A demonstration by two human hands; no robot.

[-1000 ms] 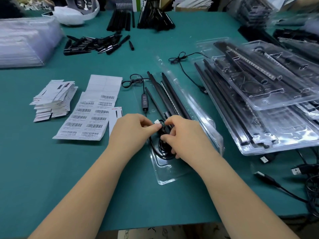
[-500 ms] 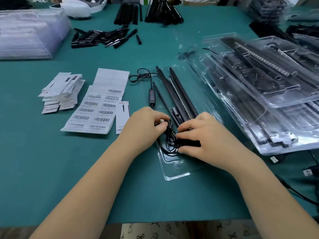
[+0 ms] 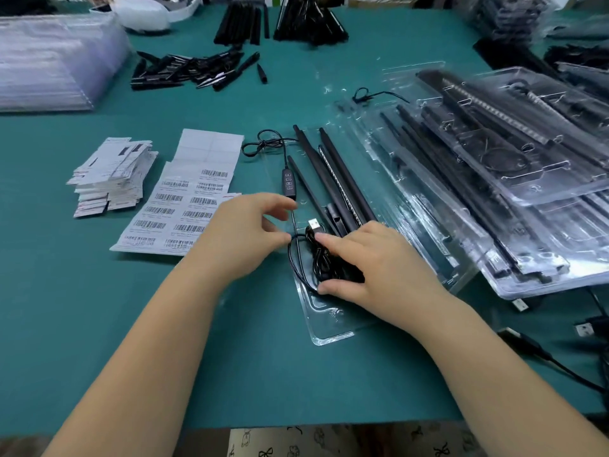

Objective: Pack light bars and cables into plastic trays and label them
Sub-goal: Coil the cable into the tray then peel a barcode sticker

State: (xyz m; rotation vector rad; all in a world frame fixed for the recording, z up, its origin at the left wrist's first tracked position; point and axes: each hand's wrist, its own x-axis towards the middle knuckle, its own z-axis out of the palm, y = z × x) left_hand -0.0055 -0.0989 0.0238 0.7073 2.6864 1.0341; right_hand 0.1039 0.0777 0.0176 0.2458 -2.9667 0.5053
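Since the earlier frames the left hand (image 3: 245, 232) has let go of the cable's plug end and drawn back a little toward the label sheet; it now hovers with fingers loosely curved and apart, holding nothing, its thumb tip near the outer loop of the coiled cable (image 3: 313, 258). The USB plug (image 3: 313, 224), pinched a second ago, now lies free and points up-left out of the coil. The right hand (image 3: 369, 258) has spread over the bundle, index finger laid across the top of the coil and thumb at its near side, pressing it down into the near end of the clear plastic tray (image 3: 329, 331), which sits toward the middle of the tabletop (image 3: 99, 324). The light bars (image 3: 333, 179) lie lengthwise in the tray's far part, while the inline controller (image 3: 289, 183) and a loop of its lead lie beyond the tray's left edge. This suggests the coil is being seated, and the controller and lead probably need tucking in next. The barcode label sheet (image 3: 184, 206) lies to the left, ready for labelling.
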